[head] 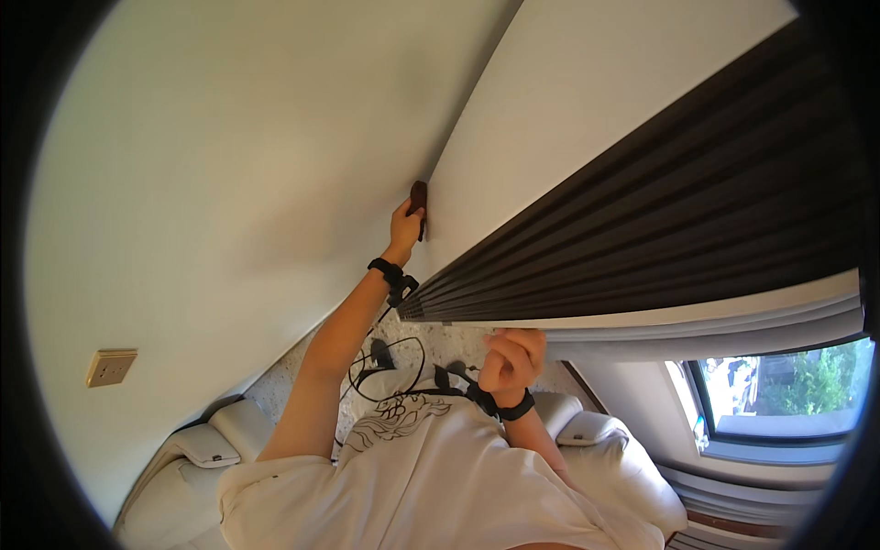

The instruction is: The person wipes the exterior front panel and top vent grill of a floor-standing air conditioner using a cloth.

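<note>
My left hand (408,225) is wrapped around a dark brown hand-held object (418,196) with a narrow black lower part. The object is against or very close to the corner where the pale wall (206,179) meets a white wall section (584,89); its exact kind is unclear. My right hand (512,364) is curled into a loose fist, and nothing shows in it. It is near the pale edge of a dark ribbed panel (653,199); whether the fingers touch that edge cannot be told. Black bands with small devices circle both wrists.
A black cable (421,357) loops over the speckled floor (289,371) by my feet. Light padded seating (612,467) stands on both sides behind me. A wall socket (111,368) is at left; grey curtains (653,344) and a window (784,392) are at right.
</note>
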The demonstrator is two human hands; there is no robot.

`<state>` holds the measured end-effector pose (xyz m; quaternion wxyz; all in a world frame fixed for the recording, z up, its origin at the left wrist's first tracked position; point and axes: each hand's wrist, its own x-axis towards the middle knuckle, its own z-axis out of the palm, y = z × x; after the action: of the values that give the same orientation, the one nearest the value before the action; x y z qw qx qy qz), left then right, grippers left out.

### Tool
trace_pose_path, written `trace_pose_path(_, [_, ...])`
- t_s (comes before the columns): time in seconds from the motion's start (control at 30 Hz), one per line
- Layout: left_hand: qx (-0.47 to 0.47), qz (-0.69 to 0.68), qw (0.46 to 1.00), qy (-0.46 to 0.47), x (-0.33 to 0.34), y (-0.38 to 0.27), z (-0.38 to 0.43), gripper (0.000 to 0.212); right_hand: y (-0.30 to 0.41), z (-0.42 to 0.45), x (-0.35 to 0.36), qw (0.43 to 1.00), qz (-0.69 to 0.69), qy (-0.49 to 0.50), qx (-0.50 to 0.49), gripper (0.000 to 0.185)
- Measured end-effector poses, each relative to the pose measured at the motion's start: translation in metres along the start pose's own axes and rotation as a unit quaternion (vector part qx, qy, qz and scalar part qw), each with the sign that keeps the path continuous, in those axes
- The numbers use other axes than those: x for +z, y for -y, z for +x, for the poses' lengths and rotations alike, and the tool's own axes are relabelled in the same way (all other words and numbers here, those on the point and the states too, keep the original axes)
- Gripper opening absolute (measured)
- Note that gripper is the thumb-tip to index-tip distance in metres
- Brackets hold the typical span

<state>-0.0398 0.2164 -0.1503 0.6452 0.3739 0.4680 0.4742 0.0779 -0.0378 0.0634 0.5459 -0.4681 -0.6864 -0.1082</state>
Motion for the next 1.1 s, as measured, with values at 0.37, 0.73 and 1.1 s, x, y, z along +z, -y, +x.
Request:
trace_pose_path(0.37, [-0.22,0.013,0.972,-0.087,-0.048,0.2,-0.03,0.043,0.012,0.0,-0.001,0.996,-0.034,0.046,0.067,0.024])
trace_pose_path(0.73, [-0.252,-0.071,0.964,-0.036,-0.048,0.138,-0.091,0.02,0.009,-0.011,0.015,0.996,-0.049,-0.012,0.073,0.023])
trace_pose_path(1.1, [-0.109,-0.175,0.973,0.107,-0.061,-0.091,-0.175,0.041,0.013,-0.01,0.01,0.996,-0.059,0.021,0.067,0.03])
